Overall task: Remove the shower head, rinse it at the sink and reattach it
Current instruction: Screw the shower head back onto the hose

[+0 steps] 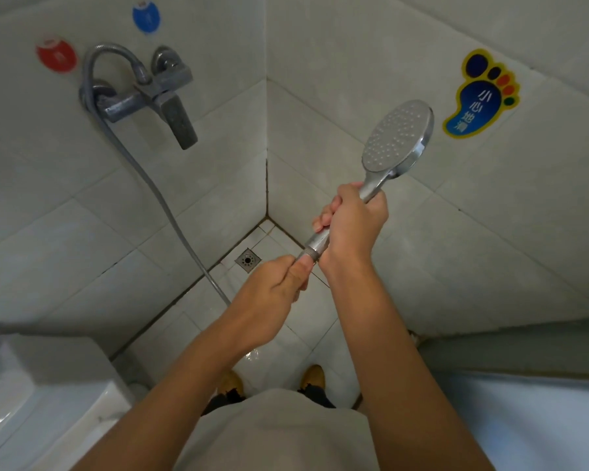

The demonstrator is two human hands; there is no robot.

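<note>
Dim, even light — soft focus, wide-angle bending at the edges.

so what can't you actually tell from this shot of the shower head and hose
- Hose nut: head view, hidden inside the left hand; joined or unscrewed, cannot tell.
- Hose end: covered by the left wrist.
- Shower head handle middle: wrapped by the right hand.
- Sink: not in view.
</note>
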